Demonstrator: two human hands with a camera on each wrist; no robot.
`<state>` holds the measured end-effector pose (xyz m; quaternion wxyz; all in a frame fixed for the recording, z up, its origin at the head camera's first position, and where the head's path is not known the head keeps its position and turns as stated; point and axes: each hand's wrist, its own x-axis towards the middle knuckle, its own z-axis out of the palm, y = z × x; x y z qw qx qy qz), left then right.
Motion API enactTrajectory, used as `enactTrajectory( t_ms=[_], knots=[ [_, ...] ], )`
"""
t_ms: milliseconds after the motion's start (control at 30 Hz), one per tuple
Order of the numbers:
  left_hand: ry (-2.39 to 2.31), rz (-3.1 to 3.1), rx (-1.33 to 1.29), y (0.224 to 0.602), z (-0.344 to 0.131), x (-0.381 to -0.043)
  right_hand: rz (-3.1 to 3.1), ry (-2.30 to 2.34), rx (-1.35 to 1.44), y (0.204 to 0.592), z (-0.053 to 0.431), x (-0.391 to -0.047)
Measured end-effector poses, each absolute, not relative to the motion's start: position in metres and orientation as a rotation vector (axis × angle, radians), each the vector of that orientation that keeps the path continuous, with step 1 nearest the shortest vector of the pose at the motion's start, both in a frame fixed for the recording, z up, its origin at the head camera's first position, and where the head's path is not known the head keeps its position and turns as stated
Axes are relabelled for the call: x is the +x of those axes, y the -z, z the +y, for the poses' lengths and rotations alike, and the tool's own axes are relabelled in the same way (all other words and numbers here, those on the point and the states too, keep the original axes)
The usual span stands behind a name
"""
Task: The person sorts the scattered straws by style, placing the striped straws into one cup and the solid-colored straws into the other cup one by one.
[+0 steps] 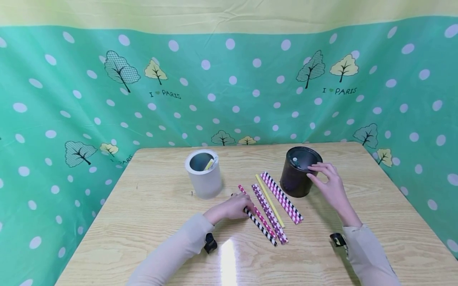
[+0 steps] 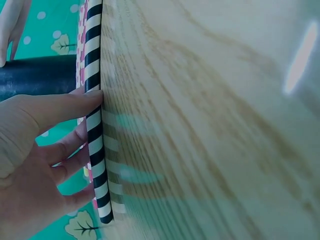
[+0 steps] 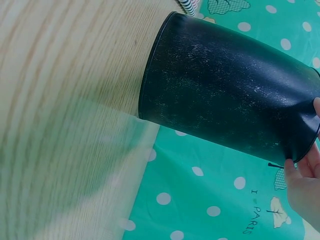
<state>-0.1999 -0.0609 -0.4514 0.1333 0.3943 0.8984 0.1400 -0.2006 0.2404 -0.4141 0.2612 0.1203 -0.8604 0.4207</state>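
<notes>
My left hand [image 1: 237,205] pinches a black-and-white striped paper straw [image 2: 93,55], thumb on the near side and fingers behind it. This straw [image 1: 262,228] slants over the wooden table beside a pink dotted straw [image 1: 262,216]. Purple patterned straws [image 1: 268,212], a yellow straw [image 1: 270,201] and pink checkered straws [image 1: 288,206] lie to its right, with another black striped straw [image 1: 277,188] along them. My right hand [image 1: 330,186] holds the rim of an upright black can [image 1: 296,182], fingertips over the edge and thumb outside. A straw end [image 1: 295,159] shows inside that can.
At the back left stands a white can [image 1: 205,184] with a yellow straw [image 1: 208,164] and a pale one leaning inside. A green dotted cloth [image 1: 250,95] hangs behind the wooden table [image 1: 154,222]. Light glares off its front part.
</notes>
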Motion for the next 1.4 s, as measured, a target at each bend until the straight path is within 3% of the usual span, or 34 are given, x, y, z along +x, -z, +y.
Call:
enactTrajectory(
  t_ms=[767, 1400],
  knots=[
    [-0.543, 2.63, 1.157, 0.449, -0.063, -0.202, -2.35, -1.137, 0.311, 0.414, 0.24, -0.201],
    [-0.952, 2.584, 1.162, 0.43, -0.064, -0.207, -2.344, -1.136, 0.308, 0.413, 0.239, -0.199]
  ],
)
